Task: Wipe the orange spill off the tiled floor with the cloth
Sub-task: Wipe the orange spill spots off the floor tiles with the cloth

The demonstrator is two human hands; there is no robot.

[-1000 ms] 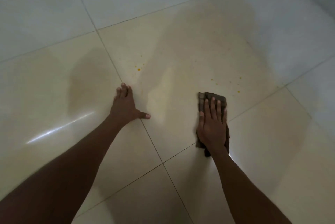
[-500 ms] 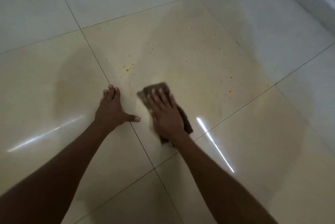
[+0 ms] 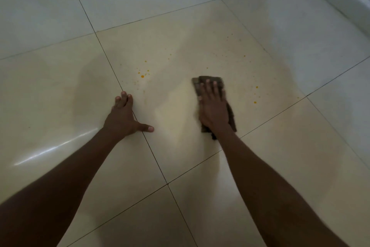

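Right hand, flat and spread on the cloth, has swept it back right from mid-tile; left hand stays splayed, bracing; orange spill specks remain on the floor both sides; more passes likely needed.

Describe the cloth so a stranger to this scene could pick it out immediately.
Start at the cream floor tile between the two arms. The cloth lies flat on that tile under the right hand, its far edge showing past the fingertips. It is the only dark brown folded thing there; the orange specks around it are tiny.
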